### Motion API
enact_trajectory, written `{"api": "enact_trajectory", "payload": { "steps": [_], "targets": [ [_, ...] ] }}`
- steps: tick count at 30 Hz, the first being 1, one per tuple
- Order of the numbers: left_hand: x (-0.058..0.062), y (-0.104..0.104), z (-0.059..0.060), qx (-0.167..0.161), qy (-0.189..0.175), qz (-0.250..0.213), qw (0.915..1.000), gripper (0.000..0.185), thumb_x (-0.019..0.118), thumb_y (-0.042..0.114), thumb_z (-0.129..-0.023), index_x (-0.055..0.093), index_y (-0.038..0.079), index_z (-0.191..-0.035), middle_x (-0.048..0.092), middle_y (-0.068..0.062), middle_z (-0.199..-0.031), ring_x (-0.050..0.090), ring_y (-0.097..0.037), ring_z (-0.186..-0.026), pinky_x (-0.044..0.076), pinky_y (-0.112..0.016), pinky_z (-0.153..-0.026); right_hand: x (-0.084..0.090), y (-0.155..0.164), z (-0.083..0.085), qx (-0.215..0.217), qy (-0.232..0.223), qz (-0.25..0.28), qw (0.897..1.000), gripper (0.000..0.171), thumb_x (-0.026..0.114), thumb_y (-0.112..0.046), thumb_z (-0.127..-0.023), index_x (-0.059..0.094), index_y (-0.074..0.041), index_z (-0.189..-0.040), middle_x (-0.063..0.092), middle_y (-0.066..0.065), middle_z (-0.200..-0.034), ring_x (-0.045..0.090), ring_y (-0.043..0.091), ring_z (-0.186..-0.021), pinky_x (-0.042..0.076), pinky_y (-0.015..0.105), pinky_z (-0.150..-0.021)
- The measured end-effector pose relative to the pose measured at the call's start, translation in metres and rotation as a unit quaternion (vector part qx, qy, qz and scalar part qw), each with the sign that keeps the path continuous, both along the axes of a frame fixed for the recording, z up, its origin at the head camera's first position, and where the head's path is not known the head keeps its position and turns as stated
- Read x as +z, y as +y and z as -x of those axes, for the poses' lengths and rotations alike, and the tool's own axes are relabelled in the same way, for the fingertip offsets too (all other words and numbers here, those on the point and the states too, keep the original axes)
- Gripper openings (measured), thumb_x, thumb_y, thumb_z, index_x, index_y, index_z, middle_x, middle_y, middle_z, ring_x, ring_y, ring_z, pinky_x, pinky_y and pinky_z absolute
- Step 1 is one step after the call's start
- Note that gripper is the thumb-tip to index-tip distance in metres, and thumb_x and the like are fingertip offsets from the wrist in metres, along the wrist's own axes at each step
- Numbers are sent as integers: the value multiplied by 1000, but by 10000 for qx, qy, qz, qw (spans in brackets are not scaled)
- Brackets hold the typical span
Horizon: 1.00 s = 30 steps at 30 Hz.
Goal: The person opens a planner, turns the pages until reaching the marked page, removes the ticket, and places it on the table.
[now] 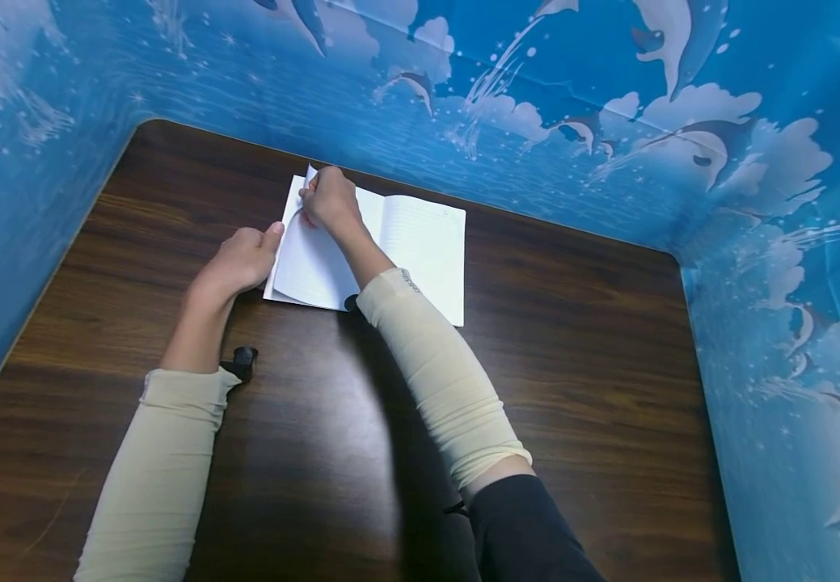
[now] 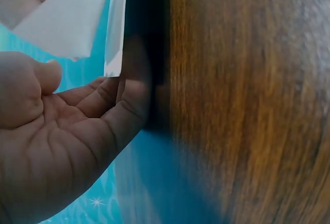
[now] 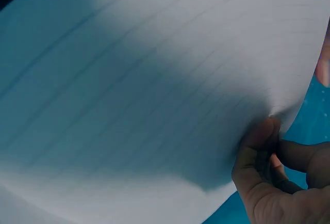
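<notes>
An open notebook (image 1: 423,250) with white lined pages lies near the table's far edge. My right hand (image 1: 330,198) reaches across its left half and pinches a page near the far left corner. In the right wrist view the lined page (image 3: 134,95) bends up from the thumb and fingers (image 3: 258,136). My left hand (image 1: 241,257) is at the notebook's left edge. The left wrist view shows its fingers (image 2: 126,105) relaxed against the notebook's edge (image 2: 116,38), the thumb standing apart from it.
The dark wooden table (image 1: 587,364) extends around the notebook. A blue dolphin-print sheet (image 1: 259,97) rises along its far, left and right sides. A small black piece (image 1: 243,362) sticks out beside the left sleeve (image 1: 158,469).
</notes>
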<state>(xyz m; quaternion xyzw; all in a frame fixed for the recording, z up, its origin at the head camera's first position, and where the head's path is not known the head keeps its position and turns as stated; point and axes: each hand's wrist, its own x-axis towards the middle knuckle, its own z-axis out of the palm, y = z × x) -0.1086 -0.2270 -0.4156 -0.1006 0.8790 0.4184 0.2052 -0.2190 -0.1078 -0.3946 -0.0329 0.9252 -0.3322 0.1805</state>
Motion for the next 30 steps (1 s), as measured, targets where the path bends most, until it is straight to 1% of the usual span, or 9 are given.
{"api": "enact_trajectory", "payload": {
  "steps": [2,4,7,9,11,13,18,26,30],
  "targets": [
    [0,1,0,-59,-81,38,9999,79,17,55,-104,52,-12,-127,52,-23,-102,51,-36,-95,42,-47,-81,-5,0,-1,-3,4,3,10000,29,62,-24,-99,56,-13,-74,61,0,-66,57,10,-58,43,21,-54],
    [-1,1,1,-107,-98,79,9999,74,23,54,-105,55,-11,-125,52,-18,-91,52,-32,-85,43,-44,-74,-11,-1,-2,-8,67,17,10000,30,63,-23,-99,57,-13,-71,61,0,-64,57,10,-58,41,21,-52],
    [-2,1,1,-159,-24,89,9998,56,34,44,-107,63,-5,-104,45,-7,-69,45,-22,-63,38,-37,-59,-17,-3,-4,-1,138,-33,9999,32,64,-23,-98,58,-13,-68,60,0,-63,57,12,-59,41,22,-51],
    [-3,0,1,-191,46,51,9998,45,39,34,-107,58,0,-85,39,-1,-60,38,-17,-55,35,-34,-54,-21,-5,-6,-37,187,-131,9997,32,65,-24,-97,59,-14,-68,59,-1,-65,58,13,-62,41,22,-53],
    [-4,-1,1,-229,112,21,9997,39,42,26,-106,50,2,-76,36,1,-57,35,-15,-53,33,-33,-54,-25,-7,-8,-74,221,-214,9995,32,66,-26,-97,60,-15,-68,60,-1,-67,58,12,-66,42,22,-55],
    [-5,-2,1,-244,163,30,9996,33,45,20,-104,53,-2,-81,38,1,-60,38,-15,-57,36,-34,-59,-26,-10,-9,-53,287,-306,9991,31,67,-29,-96,61,-15,-69,61,-2,-69,58,12,-68,43,23,-57],
    [-4,-1,2,-211,156,108,9996,36,48,17,-103,57,-14,-119,45,-3,-67,46,-19,-68,40,-38,-75,-26,-16,-12,190,499,-507,9973,29,69,-35,-95,63,-16,-75,63,-2,-73,58,11,-70,44,23,-61],
    [-3,4,1,3,255,341,9991,31,51,18,-103,62,-9,-110,51,-8,-76,49,-25,-75,40,-39,-71,-25,-19,-16,502,581,-901,9930,19,75,-31,-90,65,-17,-83,65,-6,-84,58,9,-76,45,22,-65],
    [-3,5,2,5,231,382,9990,29,51,20,-103,61,-8,-103,47,-7,-71,47,-25,-72,40,-42,-73,-26,-16,-19,571,602,-1037,9911,15,77,-27,-89,66,-17,-89,66,-6,-88,60,10,-81,47,22,-67]
  ]
}}
